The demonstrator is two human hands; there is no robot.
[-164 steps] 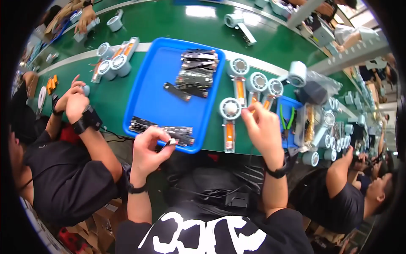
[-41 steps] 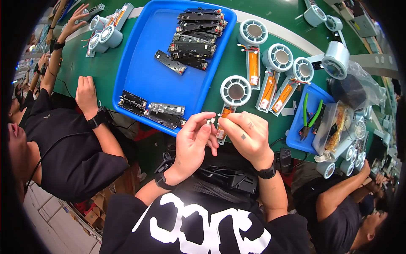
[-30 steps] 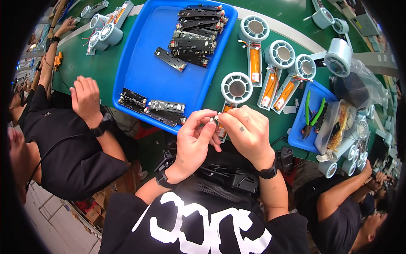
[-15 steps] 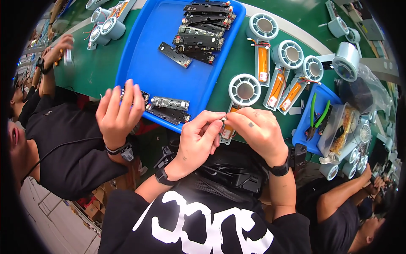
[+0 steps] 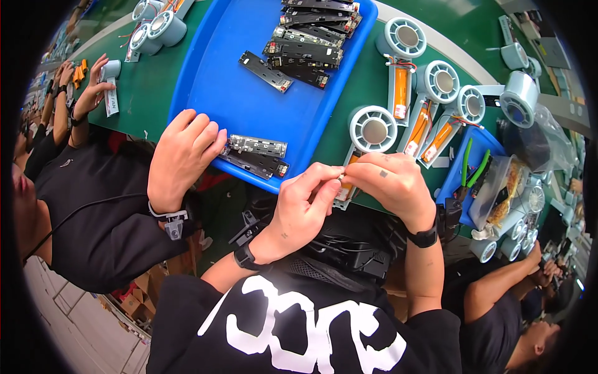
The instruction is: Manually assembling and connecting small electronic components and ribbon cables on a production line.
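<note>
My left hand (image 5: 305, 202) and my right hand (image 5: 395, 187) meet fingertip to fingertip, both pinching at a small white connector (image 5: 341, 177). The fingers hide most of it. Just beyond my right hand lies a handheld fan (image 5: 374, 129) with a round pale-blue head and a grey centre. Its open handle shows partly under my fingers, with an orange battery (image 5: 344, 191) inside. To the left, a co-worker's hand (image 5: 187, 159) closes over circuit boards (image 5: 256, 146) at the near end of the blue tray (image 5: 208, 62).
Long black circuit boards (image 5: 305, 53) pile up in the tray's far right part. Several opened fans (image 5: 441, 82) with orange batteries lie to the right. A small blue bin (image 5: 456, 171) holds green-handled cutters (image 5: 470, 168), beside a clear plastic box (image 5: 498, 199). Co-workers sit on both sides.
My hands keep the same pinch at the connector. The view has shifted slightly. The co-worker's hand at the tray has curled closed over the boards. Farther left, another hand has come to a fan.
</note>
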